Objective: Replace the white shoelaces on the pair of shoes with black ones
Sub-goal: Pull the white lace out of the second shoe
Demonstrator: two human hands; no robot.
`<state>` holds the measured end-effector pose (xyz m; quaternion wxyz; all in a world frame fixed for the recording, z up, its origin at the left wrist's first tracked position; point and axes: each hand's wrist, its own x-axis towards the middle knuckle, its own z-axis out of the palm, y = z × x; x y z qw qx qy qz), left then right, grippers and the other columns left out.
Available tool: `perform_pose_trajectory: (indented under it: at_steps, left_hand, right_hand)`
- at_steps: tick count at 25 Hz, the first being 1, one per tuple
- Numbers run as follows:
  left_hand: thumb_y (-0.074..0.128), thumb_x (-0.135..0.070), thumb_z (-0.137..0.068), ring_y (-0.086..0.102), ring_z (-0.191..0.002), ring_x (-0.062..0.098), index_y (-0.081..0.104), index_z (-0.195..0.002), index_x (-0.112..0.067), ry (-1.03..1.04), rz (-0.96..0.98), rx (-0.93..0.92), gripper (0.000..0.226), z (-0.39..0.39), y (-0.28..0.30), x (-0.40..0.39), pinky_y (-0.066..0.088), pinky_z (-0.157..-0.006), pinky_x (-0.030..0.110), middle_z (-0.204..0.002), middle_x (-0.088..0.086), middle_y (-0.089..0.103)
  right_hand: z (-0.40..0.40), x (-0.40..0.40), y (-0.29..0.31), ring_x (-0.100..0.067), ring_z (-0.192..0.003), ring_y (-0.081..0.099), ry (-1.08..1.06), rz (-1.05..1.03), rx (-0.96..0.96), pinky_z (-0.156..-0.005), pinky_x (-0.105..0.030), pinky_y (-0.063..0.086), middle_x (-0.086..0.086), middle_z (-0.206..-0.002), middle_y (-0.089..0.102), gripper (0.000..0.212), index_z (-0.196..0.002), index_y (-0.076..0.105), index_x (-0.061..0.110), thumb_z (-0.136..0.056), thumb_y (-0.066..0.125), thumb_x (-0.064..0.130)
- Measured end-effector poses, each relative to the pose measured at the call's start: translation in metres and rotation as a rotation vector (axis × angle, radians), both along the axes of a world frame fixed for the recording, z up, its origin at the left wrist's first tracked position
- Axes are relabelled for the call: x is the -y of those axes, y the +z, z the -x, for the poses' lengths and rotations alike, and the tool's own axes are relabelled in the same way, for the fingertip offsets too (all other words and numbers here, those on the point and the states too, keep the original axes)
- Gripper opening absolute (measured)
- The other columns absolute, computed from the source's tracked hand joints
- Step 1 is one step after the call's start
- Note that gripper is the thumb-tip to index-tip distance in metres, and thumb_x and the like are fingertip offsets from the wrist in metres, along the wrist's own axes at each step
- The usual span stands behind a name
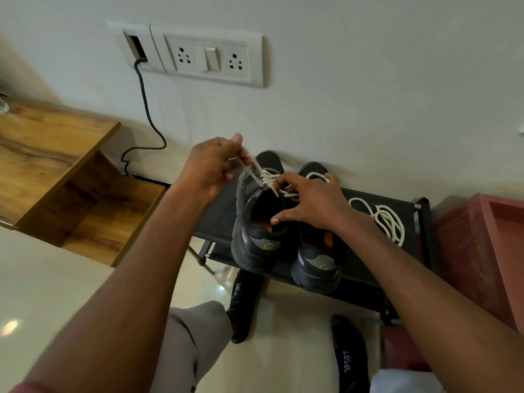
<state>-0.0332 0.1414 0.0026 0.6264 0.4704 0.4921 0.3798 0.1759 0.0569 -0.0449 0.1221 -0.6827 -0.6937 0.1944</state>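
Two dark grey shoes stand side by side on a black rack (368, 276). The left shoe (255, 236) still carries a white lace (265, 177) through its eyelets. My left hand (209, 168) pinches that lace's ends and holds them up and to the left of the shoe. My right hand (309, 202) rests over both shoes, thumb on the left shoe's collar and fingers at its lace crossings. The right shoe (317, 262) is partly hidden under this hand. A loose white lace (388, 219) lies in a heap on the rack to the right.
A wooden stepped shelf (56, 171) stands at the left, a red box (487, 251) at the right. A wall socket panel (209, 56) with a black cable (147, 109) hangs above. My feet in black socks (243, 304) stand on the pale tiled floor.
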Motion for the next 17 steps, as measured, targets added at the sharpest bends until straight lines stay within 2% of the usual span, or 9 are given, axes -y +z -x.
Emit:
perform_pose_trajectory:
  at_steps: [1,2,5,8,10,12,14,15,17]
  left_hand:
    - [0.064,-0.028,-0.103,0.055,-0.065,0.019,0.064,-0.082,-0.012,0.046,0.073,0.021,0.026,0.004,0.0,0.0,0.034,-0.046,0.021,-0.076,0.01,0.07]
    - [0.065,-0.033,-0.102,0.054,-0.06,0.016,0.064,-0.087,-0.01,0.05,0.055,-0.072,0.028,0.008,-0.001,0.001,0.036,-0.045,0.021,-0.077,0.007,0.069]
    - [0.074,-0.06,-0.087,0.066,-0.065,0.014,0.072,-0.089,-0.021,-0.168,-0.355,-0.585,0.039,0.007,-0.017,0.002,0.051,-0.058,0.026,-0.079,-0.004,0.072]
    - [0.081,-0.068,-0.072,0.062,-0.079,0.009,0.069,-0.078,-0.033,-0.402,-0.556,-0.985,0.038,-0.004,-0.021,0.007,0.04,-0.061,0.028,-0.081,-0.013,0.065]
    - [0.085,-0.061,-0.071,0.057,-0.085,0.011,0.066,-0.074,-0.031,-0.423,-0.635,-1.066,0.036,-0.007,-0.022,0.005,0.038,-0.062,0.029,-0.088,-0.012,0.06]
    - [0.085,-0.054,-0.075,0.057,-0.093,0.018,0.063,-0.072,-0.028,-0.446,-0.664,-1.083,0.034,-0.012,-0.025,0.006,0.043,-0.07,0.034,-0.093,-0.008,0.061]
    - [0.082,-0.048,-0.079,0.065,-0.095,0.024,0.062,-0.07,-0.027,-0.404,-0.628,-0.888,0.03,-0.018,-0.019,0.009,0.05,-0.079,0.038,-0.093,-0.005,0.069]
    - [0.081,-0.04,-0.081,0.07,-0.094,0.025,0.063,-0.071,-0.025,-0.293,-0.563,-0.627,0.026,-0.018,-0.01,0.009,0.054,-0.082,0.039,-0.091,-0.002,0.073]
    - [0.076,-0.017,-0.09,0.076,-0.096,0.024,0.061,-0.077,-0.015,0.087,-0.351,0.083,0.02,-0.005,0.018,0.006,0.058,-0.091,0.036,-0.088,0.004,0.077]
  right_hand:
    - [-0.001,0.0,0.0,-0.016,-0.124,0.063,0.002,0.006,-0.006,-0.123,-0.057,0.014,0.012,-0.125,0.071,0.07,-0.124,0.048,0.055,-0.065,0.075,0.082]
    - [-0.001,0.001,0.001,-0.016,-0.123,0.063,0.003,0.004,-0.011,-0.123,-0.057,0.012,0.012,-0.124,0.071,0.069,-0.122,0.048,0.054,-0.065,0.076,0.081]
    - [-0.001,0.001,0.001,-0.016,-0.123,0.063,0.003,-0.006,-0.013,-0.123,-0.055,0.015,0.011,-0.123,0.071,0.07,-0.122,0.049,0.053,-0.064,0.077,0.081]
    - [-0.002,0.001,-0.001,-0.015,-0.12,0.064,0.003,-0.016,-0.004,-0.12,-0.054,0.019,0.012,-0.121,0.072,0.072,-0.124,0.05,0.053,-0.064,0.076,0.082]
    - [-0.001,0.002,0.0,-0.015,-0.12,0.064,-0.001,-0.017,-0.012,-0.12,-0.055,0.02,0.012,-0.121,0.072,0.071,-0.123,0.05,0.054,-0.063,0.076,0.083]
    - [0.001,0.001,0.0,-0.016,-0.123,0.063,-0.005,-0.012,-0.014,-0.12,-0.057,0.02,0.012,-0.124,0.071,0.071,-0.124,0.05,0.053,-0.064,0.076,0.081]
    - [0.001,0.0,0.0,-0.017,-0.124,0.063,-0.002,0.001,-0.014,-0.12,-0.058,0.022,0.011,-0.124,0.071,0.073,-0.125,0.049,0.052,-0.064,0.077,0.081]
    - [0.001,0.0,0.0,-0.018,-0.123,0.063,0.004,0.008,-0.01,-0.119,-0.058,0.022,0.011,-0.121,0.072,0.073,-0.124,0.048,0.051,-0.063,0.077,0.081]
    - [-0.001,-0.001,0.0,-0.017,-0.118,0.065,0.012,0.017,0.006,-0.118,-0.056,0.024,0.013,-0.115,0.072,0.074,-0.12,0.047,0.049,-0.061,0.078,0.081]
